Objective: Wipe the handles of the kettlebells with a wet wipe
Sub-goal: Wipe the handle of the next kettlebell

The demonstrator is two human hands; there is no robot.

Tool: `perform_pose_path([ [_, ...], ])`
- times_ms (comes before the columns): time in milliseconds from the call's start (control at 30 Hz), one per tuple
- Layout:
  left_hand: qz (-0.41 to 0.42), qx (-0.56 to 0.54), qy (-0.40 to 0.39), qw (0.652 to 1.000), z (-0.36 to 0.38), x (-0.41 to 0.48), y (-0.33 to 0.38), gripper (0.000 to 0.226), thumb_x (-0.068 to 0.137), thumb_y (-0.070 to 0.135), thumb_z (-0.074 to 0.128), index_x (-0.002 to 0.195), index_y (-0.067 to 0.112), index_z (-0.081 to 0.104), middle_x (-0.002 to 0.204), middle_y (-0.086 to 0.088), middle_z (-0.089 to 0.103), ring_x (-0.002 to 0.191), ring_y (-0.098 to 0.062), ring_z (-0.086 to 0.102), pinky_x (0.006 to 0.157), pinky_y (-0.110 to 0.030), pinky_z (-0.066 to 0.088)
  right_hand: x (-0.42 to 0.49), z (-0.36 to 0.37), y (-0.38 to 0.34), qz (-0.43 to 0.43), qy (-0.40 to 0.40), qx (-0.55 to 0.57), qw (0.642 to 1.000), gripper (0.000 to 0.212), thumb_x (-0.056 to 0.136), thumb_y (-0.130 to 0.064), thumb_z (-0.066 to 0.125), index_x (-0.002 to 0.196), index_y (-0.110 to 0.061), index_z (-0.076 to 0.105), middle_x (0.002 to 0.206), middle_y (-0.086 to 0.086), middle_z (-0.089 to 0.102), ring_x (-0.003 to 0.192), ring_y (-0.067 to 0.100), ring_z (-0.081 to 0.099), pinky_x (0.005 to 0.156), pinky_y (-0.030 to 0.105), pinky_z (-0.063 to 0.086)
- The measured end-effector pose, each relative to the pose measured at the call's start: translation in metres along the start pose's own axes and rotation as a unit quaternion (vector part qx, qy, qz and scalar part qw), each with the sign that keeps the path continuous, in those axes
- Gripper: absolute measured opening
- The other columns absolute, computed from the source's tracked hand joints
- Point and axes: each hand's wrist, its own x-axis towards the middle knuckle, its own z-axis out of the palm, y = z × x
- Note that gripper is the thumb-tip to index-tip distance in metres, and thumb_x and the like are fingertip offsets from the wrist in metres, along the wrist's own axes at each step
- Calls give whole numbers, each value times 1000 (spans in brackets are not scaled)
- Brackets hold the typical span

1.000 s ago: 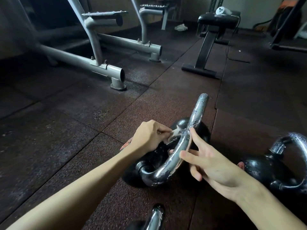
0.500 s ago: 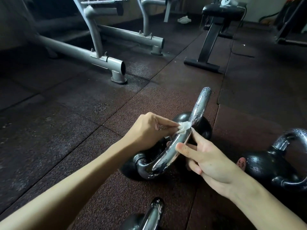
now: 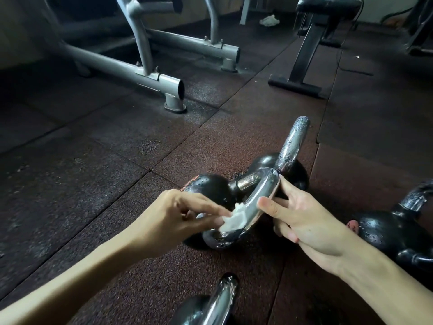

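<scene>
pinching a crumpled white wet wipe point(image 3: 234, 220) between thumb and fingertips of the left hand point(image 3: 178, 219), pressing it against the lower curve of the chrome handle point(image 3: 260, 195) of a black kettlebell point(image 3: 210, 188) lying on its side on the rubber floor point(image 3: 117, 184) between both hands. steadying that handle with the right hand point(image 3: 302, 221), thumb on top, forefinger stretched along its far side, other fingers loosely curled beneath. sharing the floor with a second kettlebell point(image 3: 291, 146) just beyond the hands, a third kettlebell point(image 3: 386, 231) right of the right hand, a fourth kettlebell point(image 3: 218, 303) nearer, below both hands.

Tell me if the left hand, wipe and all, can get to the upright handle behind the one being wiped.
Probably yes: the left hand pinches the wet wipe just short of the upright handle, whose top stands bare.
</scene>
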Motion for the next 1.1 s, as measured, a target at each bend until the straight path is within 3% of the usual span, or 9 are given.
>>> perform_pose_path([
  [233,41,21,38,998,-4,-9,-9,19,86,38,78,101,28,84,98,14,79,82,-17,76,67,-37,60,6,6,-4,-12,-3,14,1000,66,92,-24,71,148,-35,39,118,8,76,41,3,27,69,34,28],
  [333,-5,37,44,998,-17,-27,-35,15,83,45,79,98,41,82,97,17,78,82,-7,75,68,-25,59,8,11,-7,1,0,3,1000,86,93,-24,71,161,-32,19,117,1,77,42,4,28,102,50,44],
  [400,-32,88,61,994,-18,-35,-44,11,83,40,82,95,42,81,94,17,78,81,-3,74,66,-22,58,10,14,-8,-1,-1,-3,1000,82,92,-24,72,160,-24,27,115,1,78,41,4,30,79,36,50],
  [500,-31,91,109,989,-18,-37,-43,17,79,2,83,93,11,84,83,5,78,73,4,70,63,-9,52,19,19,-10,0,12,7,1000,71,91,-21,74,152,-17,39,109,1,79,47,-1,53,55,13,37],
  [633,-115,110,201,967,-48,-34,-40,20,83,30,80,92,48,80,71,20,71,60,-14,57,60,-28,45,38,36,-17,-5,27,26,999,55,85,-21,83,133,-16,56,94,-9,79,62,-5,65,56,15,41],
  [733,-149,27,258,954,-69,-34,-35,24,87,22,80,94,45,80,74,7,76,70,-17,52,67,-33,42,56,61,-30,-6,60,16,998,41,83,-16,84,116,-18,61,98,0,76,58,-1,66,37,10,38],
  [800,-143,-12,292,946,-80,-32,-25,18,85,26,79,95,41,81,84,-2,78,74,-16,57,70,-30,45,72,82,-37,-2,87,11,996,56,80,-16,87,127,-9,57,110,11,74,73,12,69,38,13,41],
  [967,-148,-89,373,912,-101,-28,-4,18,90,13,76,107,18,80,97,3,81,86,0,73,74,-8,52,104,121,-60,14,83,25,996,38,83,-12,84,102,-12,51,91,2,62,73,11,58,54,24,42],
  [1100,-166,-120,389,898,-102,-27,13,21,93,14,73,114,14,78,98,-2,81,69,10,68,61,0,44,105,119,-52,14,81,13,997,64,81,-23,86,134,-11,51,109,3,65,88,16,62,57,22,45],
])
